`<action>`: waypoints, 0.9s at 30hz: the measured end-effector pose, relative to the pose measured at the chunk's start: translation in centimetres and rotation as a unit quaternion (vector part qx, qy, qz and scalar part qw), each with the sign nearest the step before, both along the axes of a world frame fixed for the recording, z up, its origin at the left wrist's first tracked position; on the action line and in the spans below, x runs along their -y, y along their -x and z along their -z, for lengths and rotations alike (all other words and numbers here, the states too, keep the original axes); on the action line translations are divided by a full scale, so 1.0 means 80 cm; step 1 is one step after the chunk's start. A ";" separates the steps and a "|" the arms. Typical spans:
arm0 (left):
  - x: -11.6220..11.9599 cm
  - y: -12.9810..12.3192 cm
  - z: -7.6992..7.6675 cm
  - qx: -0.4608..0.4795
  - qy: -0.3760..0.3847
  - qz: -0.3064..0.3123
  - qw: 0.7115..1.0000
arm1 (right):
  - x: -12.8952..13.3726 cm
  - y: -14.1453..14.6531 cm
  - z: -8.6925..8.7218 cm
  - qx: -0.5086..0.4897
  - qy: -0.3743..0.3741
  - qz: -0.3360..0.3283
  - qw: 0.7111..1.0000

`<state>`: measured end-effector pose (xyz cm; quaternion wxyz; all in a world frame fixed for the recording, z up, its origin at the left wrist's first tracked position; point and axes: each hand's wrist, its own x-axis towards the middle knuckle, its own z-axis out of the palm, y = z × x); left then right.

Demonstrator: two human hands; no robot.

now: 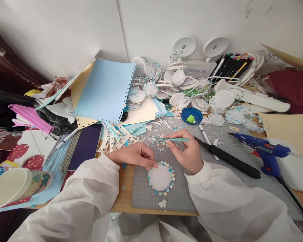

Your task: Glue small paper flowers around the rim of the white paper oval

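A round white disc (160, 178), edged with small blue, white and cream paper stars, lies on the grey cutting mat (141, 195). My left hand (137, 155) pinches the disc's upper left rim between thumb and finger. In my right hand (188, 149) is a pair of teal tweezers (173, 139), its tips pointing left over a scatter of loose paper stars (161, 146). Whether the tips hold a star is too small to tell. Below the disc rests a small cream paper scrap (162, 204).
To the right lie a black-handled tool (233, 161) and a blue glue gun (265, 149) with its cord. Blue punched paper (106, 90) and paper strips (113, 137) are at left, near a paper cup (12, 188). Behind stand a blue lid (192, 116) and several decorated discs (150, 89).
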<state>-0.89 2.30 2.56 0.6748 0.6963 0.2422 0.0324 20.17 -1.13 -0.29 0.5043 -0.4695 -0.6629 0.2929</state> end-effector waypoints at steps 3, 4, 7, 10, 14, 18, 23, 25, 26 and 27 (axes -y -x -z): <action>0.001 0.000 0.001 0.000 0.006 -0.007 1.000 | 0.000 0.000 0.000 0.032 -0.008 -0.004 0.999; 0.001 0.001 0.001 -0.001 0.006 -0.009 1.000 | 0.000 0.000 0.000 0.041 -0.013 -0.007 0.999; 0.002 0.001 0.002 -0.004 0.006 -0.017 1.000 | 0.001 0.001 0.001 0.060 -0.026 -0.023 0.998; 0.004 0.000 0.001 -0.006 0.030 -0.034 0.999 | 0.001 0.001 0.002 0.072 -0.033 -0.032 0.996; 0.007 -0.003 -0.004 0.000 0.089 -0.084 0.992 | 0.000 0.002 0.005 0.097 -0.039 -0.051 0.993; 0.007 -0.004 -0.004 0.015 0.114 -0.113 0.987 | 0.000 0.002 0.007 0.112 -0.049 -0.052 0.991; 0.003 -0.001 -0.001 0.033 0.119 -0.087 0.988 | 0.001 0.000 0.005 0.089 -0.058 -0.037 0.994; 0.002 0.000 0.001 0.037 0.117 -0.078 0.989 | 0.001 -0.001 0.003 0.067 -0.057 -0.021 0.996; 0.002 0.000 0.002 0.040 0.116 -0.073 0.990 | 0.001 -0.001 0.001 0.056 -0.055 -0.013 0.997; 0.001 0.000 0.003 0.043 0.115 -0.068 0.990 | 0.001 -0.002 0.000 0.045 -0.053 -0.007 0.998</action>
